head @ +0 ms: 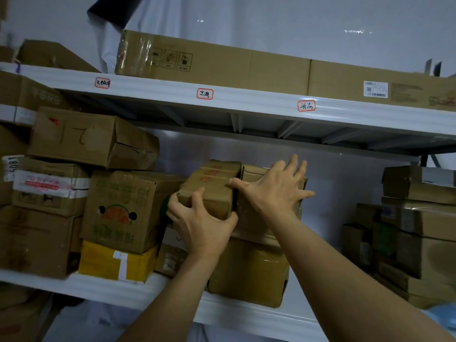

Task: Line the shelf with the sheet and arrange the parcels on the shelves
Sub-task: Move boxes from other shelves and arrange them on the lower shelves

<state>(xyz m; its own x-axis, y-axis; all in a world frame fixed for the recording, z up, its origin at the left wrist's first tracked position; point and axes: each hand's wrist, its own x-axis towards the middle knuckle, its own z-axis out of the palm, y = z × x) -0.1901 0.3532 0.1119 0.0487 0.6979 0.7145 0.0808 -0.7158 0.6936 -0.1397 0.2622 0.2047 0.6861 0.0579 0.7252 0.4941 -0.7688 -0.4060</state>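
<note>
Middle shelf (103, 286), left: cardboard boxes are stacked, a fruit-printed box (123, 213) set upon a yellow parcel (116, 264). Centre: a small brown parcel (209, 186) is gripped at its near end by the left hand (199, 223), atop a larger box (249, 272). The right hand (274, 191) is spread flat against the neighbouring parcel (254, 171). Right: further boxes (417, 230) are piled.

One camera on my head, looking forward and slightly up, close in on the middle shelf (103, 283), upper shelf (246, 101) overhead, my forearms reaching in from below.
</note>
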